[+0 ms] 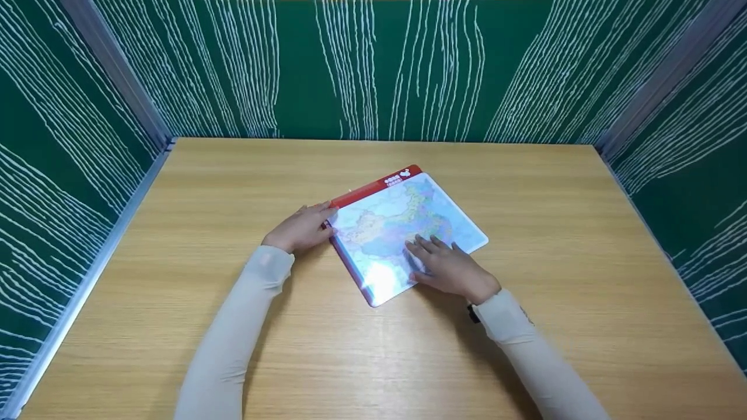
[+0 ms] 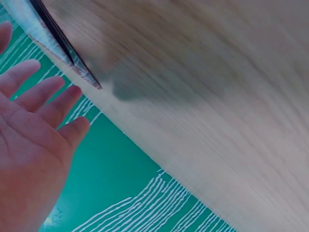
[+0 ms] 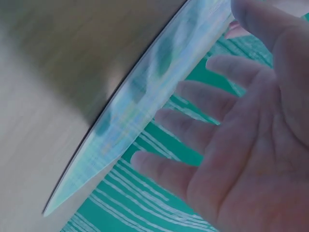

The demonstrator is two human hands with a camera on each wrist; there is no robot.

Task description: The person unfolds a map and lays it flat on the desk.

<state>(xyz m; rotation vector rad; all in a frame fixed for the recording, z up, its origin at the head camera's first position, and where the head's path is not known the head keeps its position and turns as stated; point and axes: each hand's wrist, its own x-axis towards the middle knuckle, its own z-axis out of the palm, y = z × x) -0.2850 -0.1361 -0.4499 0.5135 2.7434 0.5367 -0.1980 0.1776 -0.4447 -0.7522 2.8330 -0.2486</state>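
Observation:
A glossy rectangular map (image 1: 385,224) with a red strip along its far edge lies tilted on the wooden table in the head view. At its left corner is my left hand (image 1: 303,228), fingertips on the red strip and thumb right at the side edge. Those left-hand fingers (image 2: 50,111) look nearly straight and spread in the left wrist view. My right hand (image 1: 449,271) reaches over the near right part of the map, its fingers spread. In the right wrist view, the right palm (image 3: 231,159) faces the shiny map surface (image 3: 125,116), which mirrors the fingers.
The wooden table (image 1: 204,175) stretches out on every side of the map. Green walls (image 1: 385,70) with white wavy lines stand behind it and to both sides, with grey posts (image 1: 117,70) at the corners. Bright glare covers the map's near corner.

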